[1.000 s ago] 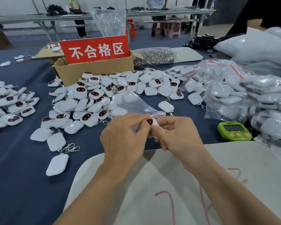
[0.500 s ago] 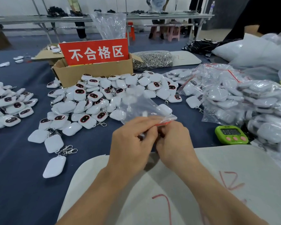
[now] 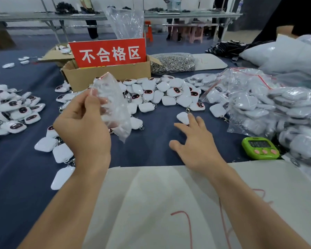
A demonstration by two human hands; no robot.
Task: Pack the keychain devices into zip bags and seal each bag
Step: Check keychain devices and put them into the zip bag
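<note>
Head view. Left hand (image 3: 83, 130) grips a clear zip bag (image 3: 113, 105) raised over the table; contents unclear. Right hand (image 3: 196, 144), fingers spread and holding nothing, is at a loose keychain device (image 3: 181, 118) on the blue cloth. Filled bags (image 3: 258, 108) are heaped right, and a loose pile (image 3: 160, 92) waits. Judged: well under way, plenty left.

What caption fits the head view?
Left hand holds a clear zip bag while right hand reaches toward a white keychain device.

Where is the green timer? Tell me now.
In the head view the green timer lies on the blue tablecloth at the right, to the right of the right hand and just in front of the heap of bagged devices.
</note>
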